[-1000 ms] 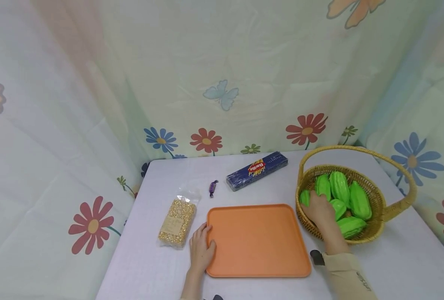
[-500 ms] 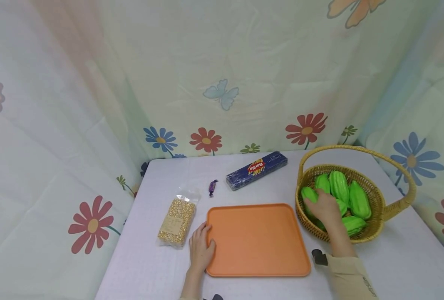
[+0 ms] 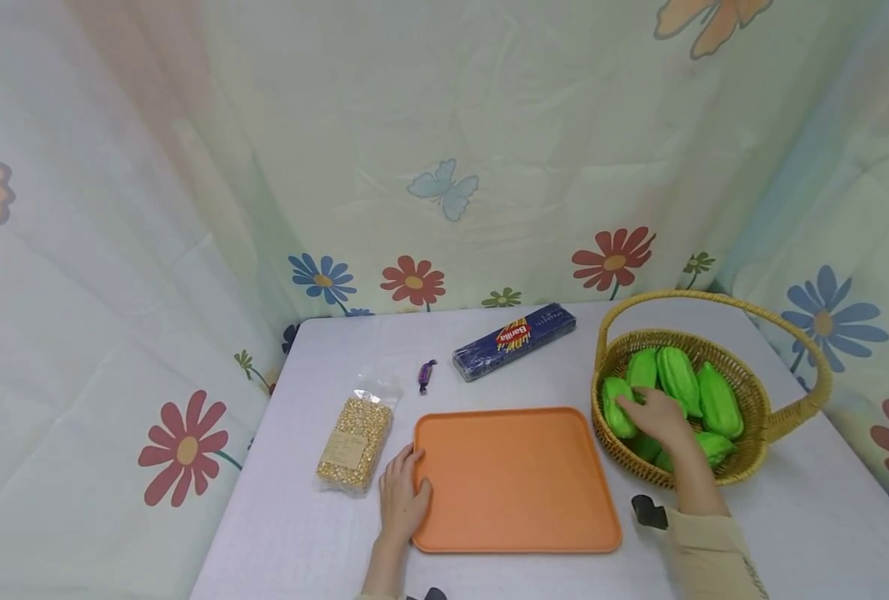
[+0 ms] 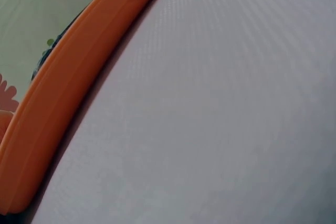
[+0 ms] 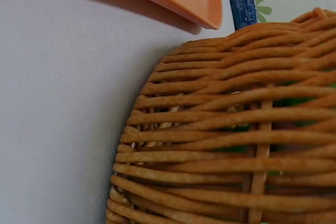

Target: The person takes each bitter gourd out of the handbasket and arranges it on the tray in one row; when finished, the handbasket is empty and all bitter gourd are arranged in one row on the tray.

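In the head view my left hand point(image 3: 402, 498) holds the left edge of an orange tray point(image 3: 519, 483), its thumb over the inside and its fingers along the rim. The tray's orange rim point(image 4: 68, 87) crosses the left wrist view. My right hand point(image 3: 660, 415) is inside a wicker basket point(image 3: 759, 392), with loosely bent fingertips at the right side of a green ribbed fruit point(image 3: 618, 408). Several similar green fruits lie around and below the hand. In the right wrist view, the woven basket wall point(image 5: 210, 114) hides the right hand's fingers.
A clear bag of yellow kernels point(image 3: 356, 442) lies left of the tray. Behind it are a small purple wrapped candy point(image 3: 425, 377) and a blue spaghetti box point(image 3: 515, 342). The basket's tall handle point(image 3: 714, 297) arches over it. A flowered curtain point(image 3: 444, 125) hangs behind the table.
My right hand has drawn a little to the right within the basket, and the leftmost green fruit now shows more fully. Neighbouring fruits have shifted slightly. The left hand and tray have stayed put.
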`<state>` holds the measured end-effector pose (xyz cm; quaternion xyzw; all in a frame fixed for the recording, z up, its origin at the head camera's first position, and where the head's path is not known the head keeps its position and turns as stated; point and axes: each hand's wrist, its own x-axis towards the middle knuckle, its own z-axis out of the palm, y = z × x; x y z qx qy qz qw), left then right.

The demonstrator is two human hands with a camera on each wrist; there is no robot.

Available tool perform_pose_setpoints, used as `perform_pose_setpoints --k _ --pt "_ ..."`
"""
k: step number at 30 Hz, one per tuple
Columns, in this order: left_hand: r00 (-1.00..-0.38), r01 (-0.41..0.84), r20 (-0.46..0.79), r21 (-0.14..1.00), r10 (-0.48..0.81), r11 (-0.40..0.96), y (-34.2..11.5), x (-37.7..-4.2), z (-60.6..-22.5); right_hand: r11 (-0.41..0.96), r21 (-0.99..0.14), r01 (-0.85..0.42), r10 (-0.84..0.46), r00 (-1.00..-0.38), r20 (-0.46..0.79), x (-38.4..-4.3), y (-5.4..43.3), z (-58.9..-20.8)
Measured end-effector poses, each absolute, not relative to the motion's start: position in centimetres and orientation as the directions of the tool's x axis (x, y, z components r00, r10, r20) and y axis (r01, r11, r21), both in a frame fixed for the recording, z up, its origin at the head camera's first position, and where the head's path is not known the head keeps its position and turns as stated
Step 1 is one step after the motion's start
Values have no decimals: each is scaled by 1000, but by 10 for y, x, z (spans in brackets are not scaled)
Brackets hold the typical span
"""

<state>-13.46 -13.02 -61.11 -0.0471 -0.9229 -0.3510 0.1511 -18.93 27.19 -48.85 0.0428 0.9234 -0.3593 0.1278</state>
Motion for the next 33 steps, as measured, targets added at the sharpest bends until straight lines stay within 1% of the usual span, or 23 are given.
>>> perform_pose_setpoints --k 2,7,9,13,16,22,25,30,33 --pt "-951 188 307 633 -21 751 -130 -135 -611 677 -709 197 -18 -959 -284 -187 273 -488" --pt "-952 188 306 633 -20 751 -131 -135 -611 454 -851 266 -38 -948 -316 -180 275 -487" --pt "-952 188 304 640 -21 745 -131 -135 -610 365 -890 274 -51 -948 -313 -179 276 -486" --pt "-954 182 298 643 -23 744 -131 -134 -611 258 -932 254 -61 -959 -278 -179 278 -486" --pt "-955 180 297 641 -25 746 -131 -134 -611 234 -949 211 -46 -973 -228 -176 277 -487" --pt "-961 166 275 650 -26 742 -131 -133 -610 249 -963 105 -1 -994 -109 -167 268 -491" --pt "-965 160 261 650 -20 743 -132 -133 -610 221 -973 69 -2 -997 -71 -162 261 -492" --pt "-965 174 263 653 -6 737 -133 -132 -609 172 -984 53 -16 -998 -56 -156 246 -491" --pt "-961 186 277 652 -3 736 -134 -132 -609 188 -981 48 -34 -998 -55 -156 235 -490"
